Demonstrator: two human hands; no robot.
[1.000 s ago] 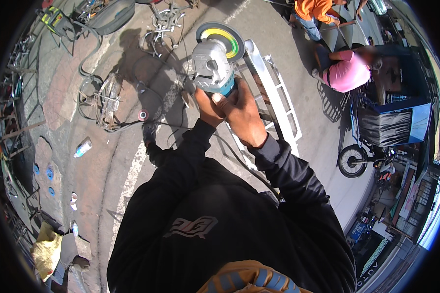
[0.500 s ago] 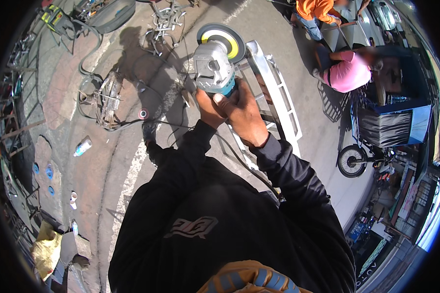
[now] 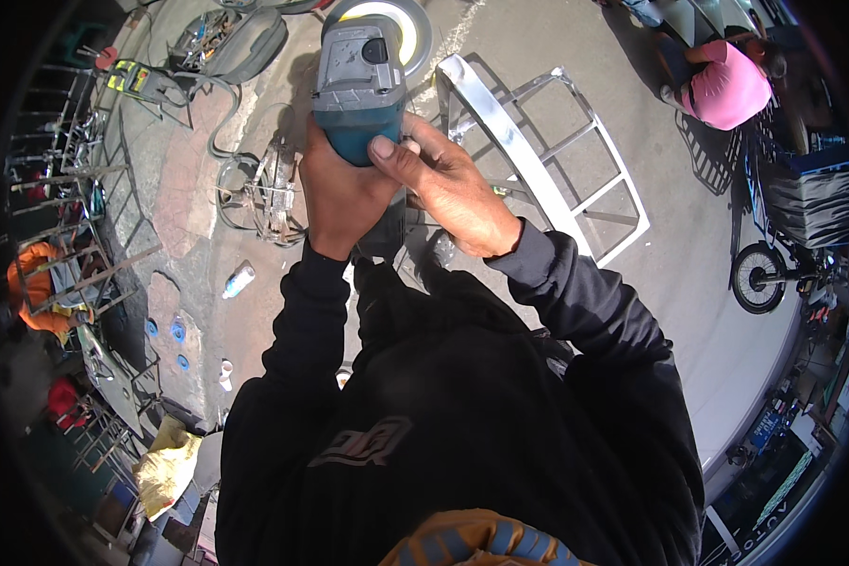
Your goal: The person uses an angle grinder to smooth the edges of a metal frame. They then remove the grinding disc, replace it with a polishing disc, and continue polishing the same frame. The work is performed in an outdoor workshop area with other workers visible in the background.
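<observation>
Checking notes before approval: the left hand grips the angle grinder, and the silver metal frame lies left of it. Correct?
Wrong side: the head view shows the silver metal frame right of the angle grinder, which the left hand does grip.

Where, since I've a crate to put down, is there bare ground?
Widest: the pavement between the metal frame and the motorcycle. A narrower patch lies between the plastic bottle and the person's left sleeve. Crowded: left of the angle grinder, around the yellow-and-black machine and the metal assembly.

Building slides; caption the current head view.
Left hand grips an angle grinder, right hand touching it, near a metal frame.
</observation>
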